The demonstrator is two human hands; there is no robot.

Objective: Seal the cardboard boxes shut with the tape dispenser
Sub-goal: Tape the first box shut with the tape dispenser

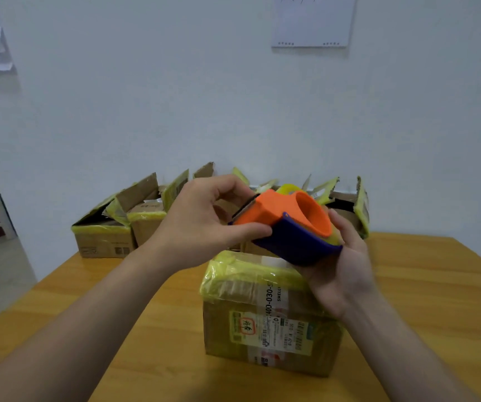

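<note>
I judge this the tape-starting step. My right hand (pixel 340 271) cradles the tape dispenser (pixel 285 221) from below, fingers curled round its purple body. My left hand (pixel 204 216) pinches its cutter end, probably after the loose tape end, which I cannot make out. Next I'd draw tape onto the closed box (pixel 262 314) directly beneath, mid-table (pixel 422 285); bare wood shows toward the near and right edges, while the open boxes (pixel 135 216) crowd the far edge.

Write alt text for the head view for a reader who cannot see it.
A person's left hand and right hand hold an orange and purple tape dispenser above a closed, yellow-taped cardboard box on a wooden table. Open boxes stand in a row behind, by a white wall.
</note>
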